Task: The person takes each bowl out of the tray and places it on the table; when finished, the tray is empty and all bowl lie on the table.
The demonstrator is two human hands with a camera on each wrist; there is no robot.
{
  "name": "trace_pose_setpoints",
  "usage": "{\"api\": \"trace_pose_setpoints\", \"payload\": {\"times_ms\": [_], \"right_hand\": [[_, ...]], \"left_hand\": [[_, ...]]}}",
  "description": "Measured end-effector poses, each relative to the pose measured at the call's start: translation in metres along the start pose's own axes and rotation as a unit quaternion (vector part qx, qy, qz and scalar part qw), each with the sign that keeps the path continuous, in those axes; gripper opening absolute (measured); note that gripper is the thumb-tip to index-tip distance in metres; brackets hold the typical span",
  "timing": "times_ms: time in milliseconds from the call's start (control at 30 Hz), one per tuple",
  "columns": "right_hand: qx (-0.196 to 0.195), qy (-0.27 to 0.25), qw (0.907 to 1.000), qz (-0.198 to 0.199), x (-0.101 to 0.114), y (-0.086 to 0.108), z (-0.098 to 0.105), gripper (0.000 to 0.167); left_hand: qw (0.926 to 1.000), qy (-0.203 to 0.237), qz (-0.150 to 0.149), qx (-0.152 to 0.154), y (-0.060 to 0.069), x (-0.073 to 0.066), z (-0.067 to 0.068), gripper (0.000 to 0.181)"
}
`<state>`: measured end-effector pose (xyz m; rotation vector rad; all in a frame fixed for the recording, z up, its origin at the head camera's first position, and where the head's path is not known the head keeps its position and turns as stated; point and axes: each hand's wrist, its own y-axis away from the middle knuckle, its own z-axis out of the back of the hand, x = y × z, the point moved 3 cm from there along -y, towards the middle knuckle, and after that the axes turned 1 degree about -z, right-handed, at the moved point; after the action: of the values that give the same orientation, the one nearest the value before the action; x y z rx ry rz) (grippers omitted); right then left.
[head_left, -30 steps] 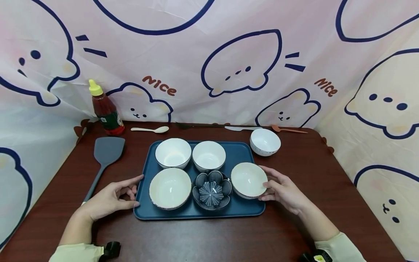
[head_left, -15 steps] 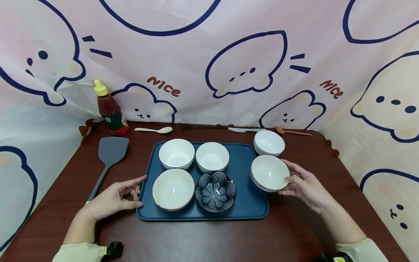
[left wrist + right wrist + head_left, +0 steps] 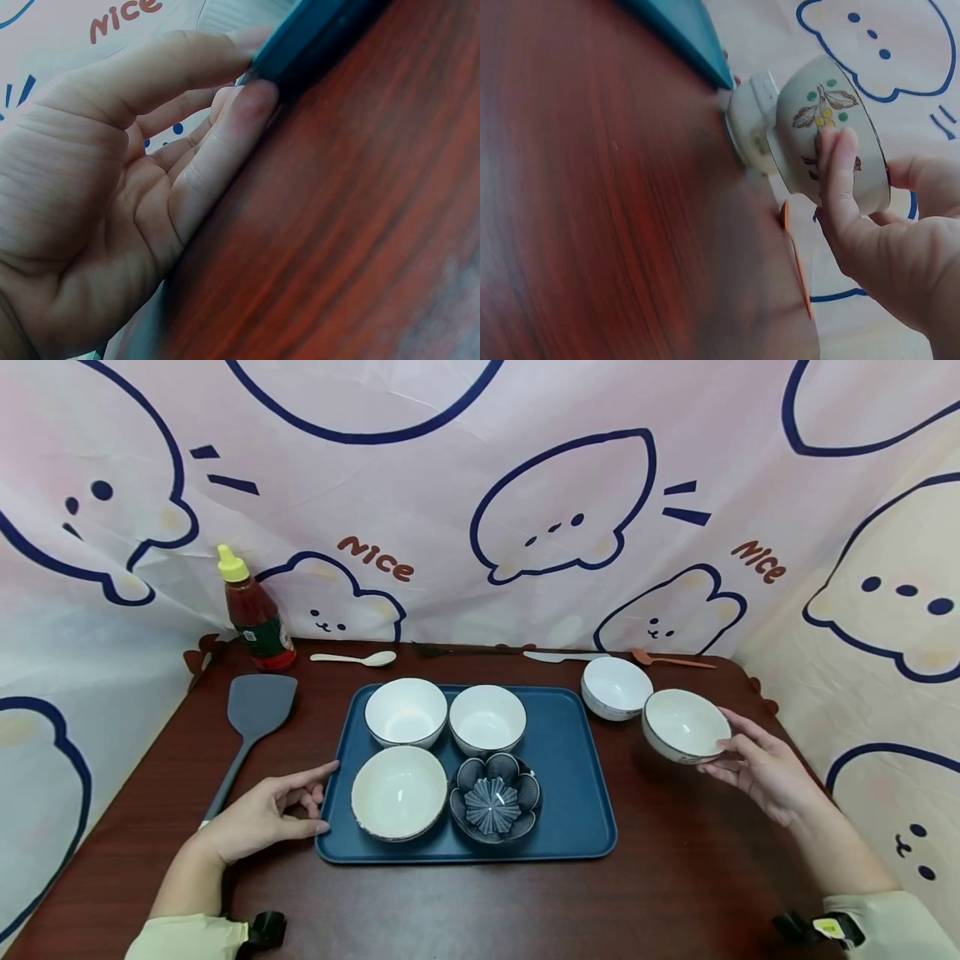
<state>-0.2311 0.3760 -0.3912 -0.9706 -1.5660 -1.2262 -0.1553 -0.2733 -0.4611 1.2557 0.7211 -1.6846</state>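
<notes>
The right hand (image 3: 767, 767) has carried a leaf-patterned bowl (image 3: 684, 725) rightward, clear of the tray (image 3: 567, 760).

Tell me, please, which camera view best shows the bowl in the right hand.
The right wrist view: the held bowl appears large there, painted leaves visible. The head view shows it smaller, mainly the inside; the left wrist view misses it.

head: high, forward-down; left wrist: close, past fingers (image 3: 225, 142); right wrist: close, toward bowl (image 3: 806, 124); tray (image 3: 570, 768) in all three
</notes>
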Motion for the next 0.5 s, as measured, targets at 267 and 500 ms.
{"api": "trace_pose_setpoints", "payload": {"times_ms": [267, 500], "right_hand": [[-0.03, -0.056, 0.9978, -0.018, 0.007, -0.012, 0.022, 0.076], [-0.046, -0.09, 0.9948, -0.008, -0.001, -0.024, 0.034, 0.081]], "left_hand": [[0.9999, -0.006, 0.015, -0.007, -0.002, -0.003, 0.001, 0.078], [0.9999, -0.005, 0.015, -0.001, 0.0, -0.002, 0.0, 0.079]]}}
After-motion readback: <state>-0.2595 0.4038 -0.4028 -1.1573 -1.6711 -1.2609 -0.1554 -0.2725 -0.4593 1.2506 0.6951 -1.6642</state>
